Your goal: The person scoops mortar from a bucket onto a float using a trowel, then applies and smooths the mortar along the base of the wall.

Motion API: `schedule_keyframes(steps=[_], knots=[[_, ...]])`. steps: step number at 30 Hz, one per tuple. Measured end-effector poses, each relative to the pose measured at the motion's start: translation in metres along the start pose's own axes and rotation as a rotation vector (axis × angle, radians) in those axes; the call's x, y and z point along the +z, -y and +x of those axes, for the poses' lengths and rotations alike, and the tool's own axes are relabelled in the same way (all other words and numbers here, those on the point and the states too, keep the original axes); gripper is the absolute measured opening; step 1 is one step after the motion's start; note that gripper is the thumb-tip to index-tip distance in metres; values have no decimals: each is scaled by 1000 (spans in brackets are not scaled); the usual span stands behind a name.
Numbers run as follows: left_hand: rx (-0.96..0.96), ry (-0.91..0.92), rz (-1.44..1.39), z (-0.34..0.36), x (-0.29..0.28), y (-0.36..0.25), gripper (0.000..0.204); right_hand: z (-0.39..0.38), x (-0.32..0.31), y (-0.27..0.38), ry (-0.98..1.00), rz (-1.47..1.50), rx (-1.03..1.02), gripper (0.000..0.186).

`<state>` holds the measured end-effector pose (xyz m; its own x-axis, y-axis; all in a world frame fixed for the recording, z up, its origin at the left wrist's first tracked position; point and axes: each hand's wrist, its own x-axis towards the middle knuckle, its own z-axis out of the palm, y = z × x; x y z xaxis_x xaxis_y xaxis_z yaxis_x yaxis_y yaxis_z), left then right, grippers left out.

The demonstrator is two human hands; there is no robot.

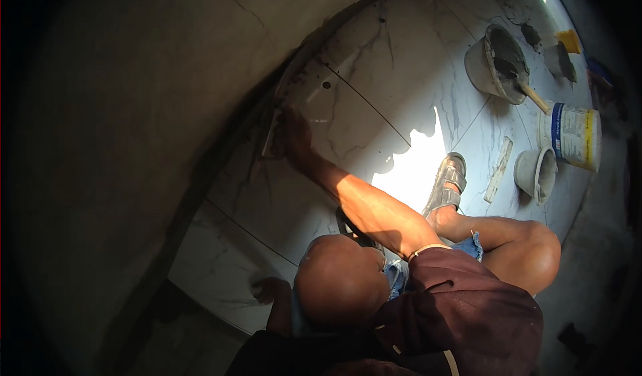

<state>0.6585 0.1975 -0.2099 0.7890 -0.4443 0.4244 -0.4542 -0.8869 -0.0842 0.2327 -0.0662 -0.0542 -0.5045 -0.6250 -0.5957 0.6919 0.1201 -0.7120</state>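
Note:
My right arm reaches across to the foot of the wall. There my right hand [293, 137] is closed around a thin flat tool with a pale straight edge [270, 134], held along the joint between wall and floor. Shadow and my fingers hide most of that tool, so its exact kind is unclear. Under the hand lies a white floor tile [361, 118] with grey veins. Beside my bent knee, my left hand [271, 290] is low over the tile in shade, its fingers loosely apart and nothing visible in them.
A grey tub of mortar [480, 65] with a wooden-handled tool [533, 97] stands at the far right. Near it are a white bucket lying on its side [570, 137], a smaller tub [528, 173] and a pale strip [498, 170]. The bare wall [147, 108] borders the left.

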Motion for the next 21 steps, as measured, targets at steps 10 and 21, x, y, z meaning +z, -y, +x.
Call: schedule_keyframes(steps=[10,21], knots=[[-25,3,77,5,14,2,51,-15,-40,21,-23,221,211,33],[-79,-8,163,11,25,12,51,-64,-30,-59,76,-463,-145,34]])
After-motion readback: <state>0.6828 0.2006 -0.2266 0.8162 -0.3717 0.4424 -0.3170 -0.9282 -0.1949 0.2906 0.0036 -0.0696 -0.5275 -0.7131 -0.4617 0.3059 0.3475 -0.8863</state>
